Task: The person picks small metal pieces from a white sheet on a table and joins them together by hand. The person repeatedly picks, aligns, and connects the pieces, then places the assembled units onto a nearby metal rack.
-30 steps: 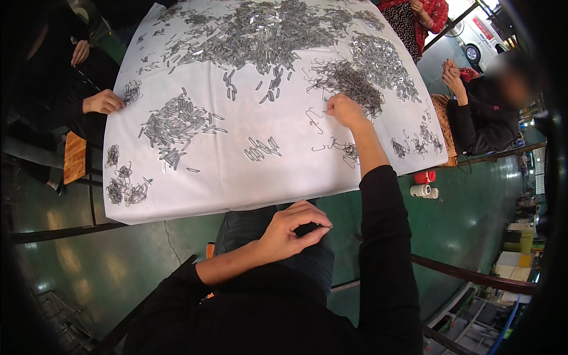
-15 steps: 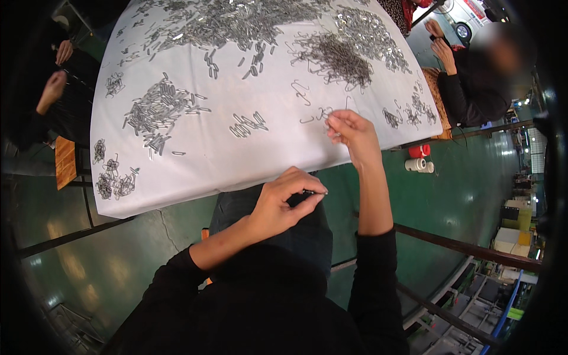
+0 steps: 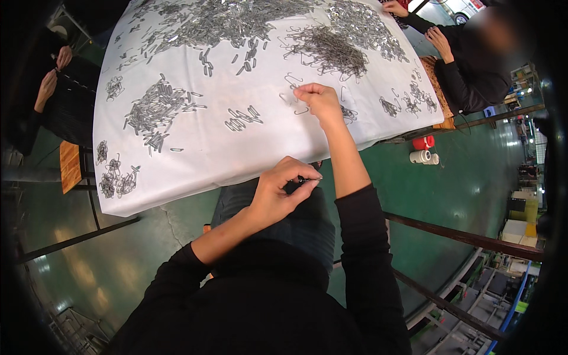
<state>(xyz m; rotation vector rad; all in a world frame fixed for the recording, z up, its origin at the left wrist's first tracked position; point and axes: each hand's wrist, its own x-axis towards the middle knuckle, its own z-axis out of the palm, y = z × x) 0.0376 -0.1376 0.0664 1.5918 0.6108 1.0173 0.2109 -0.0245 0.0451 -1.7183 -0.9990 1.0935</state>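
My left hand (image 3: 284,188) is low in front of the table's near edge, thumb and fingers pinched round a small, dark and shiny metal piece (image 3: 318,178). Most of that piece is hidden by the fingers. Over the white-covered table (image 3: 278,145), my right hand (image 3: 321,102) pinches at a thin wire hook (image 3: 284,97), which looks blurred at the fingertips. A few loose hooks (image 3: 291,77) lie just beyond it. A short row of flat metal links (image 3: 242,118) lies to its left, and a tangle of dark wire hooks (image 3: 331,50) farther off.
A heap of metal links (image 3: 157,109) lies left, with a broad spread (image 3: 225,23) at the far side. Small bundles of wire parts (image 3: 115,177) sit at the left corner, others (image 3: 411,103) at the right. Co-workers' hands (image 3: 438,42) show at both sides. Red and white containers (image 3: 421,156) stand beyond the right edge.
My right hand has moved left and farther over the table, to the loose hooks. My left hand keeps its pinch, almost in place. The right co-worker's one hand has reached toward the table.
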